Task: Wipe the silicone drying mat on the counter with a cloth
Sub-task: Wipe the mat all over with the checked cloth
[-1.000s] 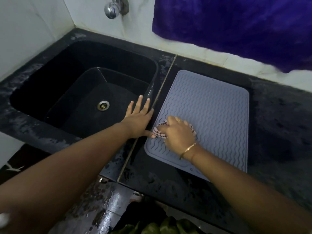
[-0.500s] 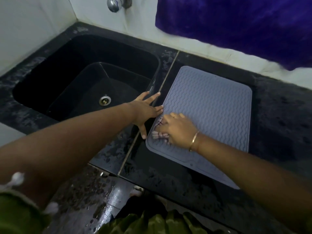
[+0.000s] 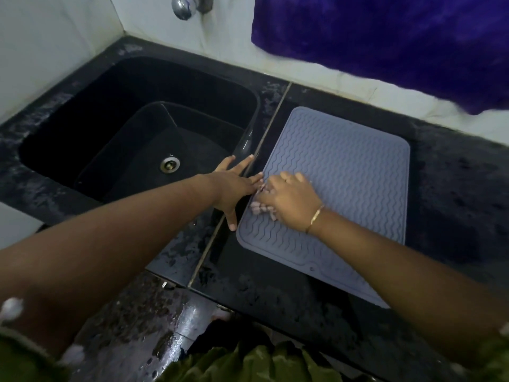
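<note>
While the left hand is lying flat, fingers spread, on the counter between sink and silicone mat, the right hand (fingers curled) is gripping the cloth against the mat's left edge.

The right hand hides most of the cloth; the top edge crops the tap.

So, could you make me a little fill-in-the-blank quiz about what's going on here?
1. The right hand holds a cloth down on the grey ____.
2. The left hand rests flat between the mat and the black ____.
3. The sink sits on the mat's ____ side.
Missing words: mat; sink; left.
</note>
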